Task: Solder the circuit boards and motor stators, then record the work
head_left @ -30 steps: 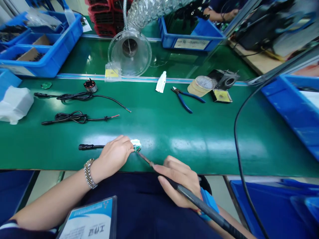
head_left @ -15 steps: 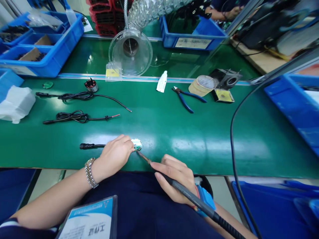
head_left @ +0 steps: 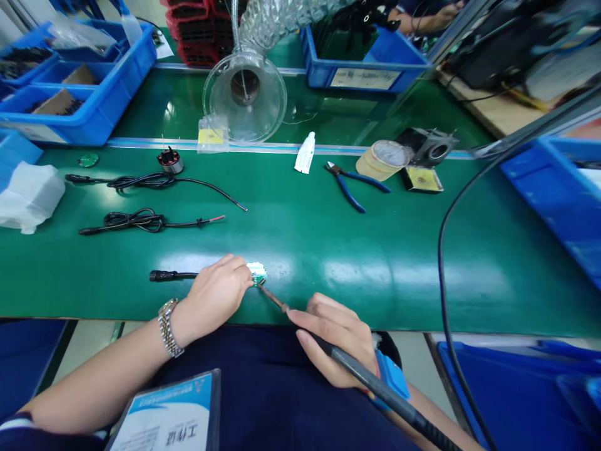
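Small green-and-white circuit board (head_left: 257, 272) is flat near the table's (head_left: 399, 235) front edge, just right of the left hand's (head_left: 223, 288) fingertips. Left grip is narrow, seemingly pinching the board's left edge; the fingers cover it, so can't rule out a wire end in there too. Thin black cable with a ribbed black connector (head_left: 164, 276) pokes out left of that hand, axis left-right, in line with the board.

Right hand (head_left: 335, 341) is wrapped pen-style round a dark-handled soldering iron (head_left: 366, 374). Key relation: board lies left and slightly forward of the right grip; iron's long axis slants up-left, tip at the board's near right edge. Left hand is the nearer one; right is a shaft's reach off.

Further out: two looped black cables (head_left: 138, 220) (head_left: 141, 181) behind the left hand, blue-handled cutters (head_left: 350, 183) and round cream tub (head_left: 381, 161) back right, clear plastic funnel (head_left: 220, 81) at the rear.
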### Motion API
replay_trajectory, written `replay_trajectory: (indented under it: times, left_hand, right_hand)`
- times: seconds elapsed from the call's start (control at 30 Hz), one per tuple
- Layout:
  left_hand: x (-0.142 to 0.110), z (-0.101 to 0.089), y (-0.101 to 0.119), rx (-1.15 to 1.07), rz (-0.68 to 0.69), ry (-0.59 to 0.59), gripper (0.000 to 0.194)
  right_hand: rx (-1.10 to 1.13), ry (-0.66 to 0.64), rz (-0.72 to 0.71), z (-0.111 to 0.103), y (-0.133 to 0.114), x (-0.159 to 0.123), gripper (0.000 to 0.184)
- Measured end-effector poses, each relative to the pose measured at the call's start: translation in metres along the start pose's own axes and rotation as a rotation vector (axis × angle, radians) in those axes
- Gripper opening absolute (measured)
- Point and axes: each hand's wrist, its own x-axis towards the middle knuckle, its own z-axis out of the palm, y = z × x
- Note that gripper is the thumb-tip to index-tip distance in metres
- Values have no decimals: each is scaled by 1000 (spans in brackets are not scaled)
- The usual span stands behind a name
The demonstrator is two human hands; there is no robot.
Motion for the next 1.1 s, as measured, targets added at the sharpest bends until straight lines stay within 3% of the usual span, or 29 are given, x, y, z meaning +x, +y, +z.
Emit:
replay_trajectory:
  times: [0.4,0.53,0.67,0.8,0.87,0.93,1.0,1.1]
  left_hand:
    - [0,1,-1,-3,6,26,17]
    - [-3,1,-4,-30,24,47,18]
    - [-16,8,-9,-79,44,110,17]
    - [-28,8,-10,-133,77,211,15]
    - [-27,1,-14,-108,70,244,17]
    - [-19,-9,-25,-30,16,276,18]
    - [-5,-20,-41,83,-64,307,19]
    - [20,-33,-66,230,-138,303,19]
  right_hand:
    - [17,5,-3,-3,-2,0,35]
    - [-115,64,15,-21,7,8,34]
    - [-486,238,137,-68,52,33,22]
    - [-771,483,156,-131,129,56,21]
    - [-802,463,206,-148,164,62,25]
    - [-742,432,240,-152,180,65,24]
    - [-661,429,260,-144,173,66,25]
    - [-546,482,295,-117,132,64,28]
